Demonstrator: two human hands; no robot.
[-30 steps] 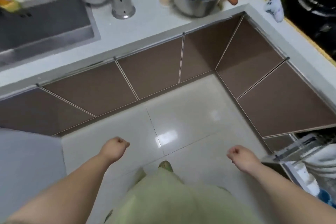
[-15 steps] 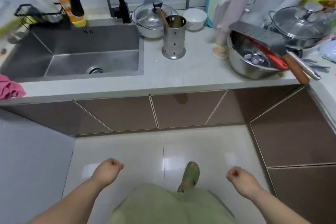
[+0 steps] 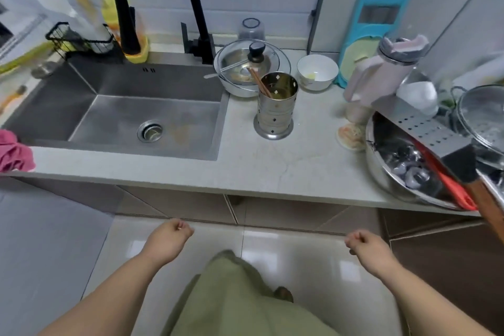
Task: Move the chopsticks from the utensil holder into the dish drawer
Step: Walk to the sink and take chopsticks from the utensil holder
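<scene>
Standing clear on bare counter [image 3: 286, 161], utensil holder [image 3: 275, 110]

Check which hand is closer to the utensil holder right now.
Left, though only narrowly. The left hand hangs below the counter edge, down-left of the utensil holder; the right hand is down-right of it, slightly further. Both loosely curled, empty.

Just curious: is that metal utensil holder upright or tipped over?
Upright: the utensil holder stands on its round base, chopsticks leaning inside.
</scene>
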